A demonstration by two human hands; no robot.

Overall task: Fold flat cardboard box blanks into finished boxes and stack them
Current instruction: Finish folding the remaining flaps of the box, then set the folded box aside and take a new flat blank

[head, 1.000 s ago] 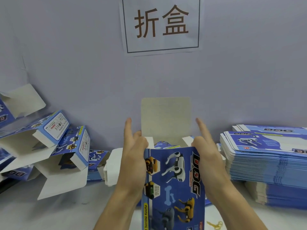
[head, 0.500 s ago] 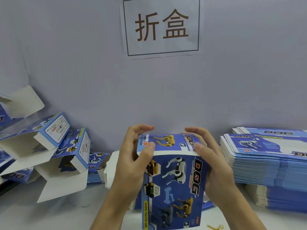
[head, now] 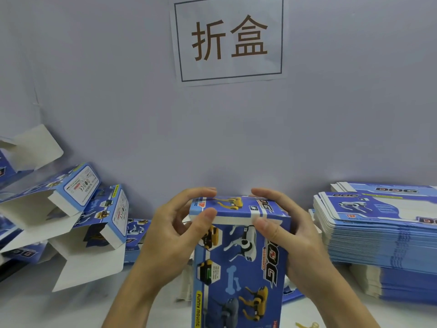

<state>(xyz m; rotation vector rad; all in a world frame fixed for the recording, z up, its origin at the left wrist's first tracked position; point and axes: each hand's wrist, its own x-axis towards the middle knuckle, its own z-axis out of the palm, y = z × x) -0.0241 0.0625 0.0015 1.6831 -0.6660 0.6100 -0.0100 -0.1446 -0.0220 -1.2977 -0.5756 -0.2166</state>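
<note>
Closing the top flap: left hand point(head: 175, 235) and right hand point(head: 283, 233) grip the upright box point(head: 238, 263) at counter's front middle. Next, probably: tuck flap fully, stack with boxes point(head: 78, 209) at left edge.

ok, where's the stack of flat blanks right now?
Head view, far right on the table: the stack of flat blanks sits against the wall, just right of the right hand holding the box.
</note>
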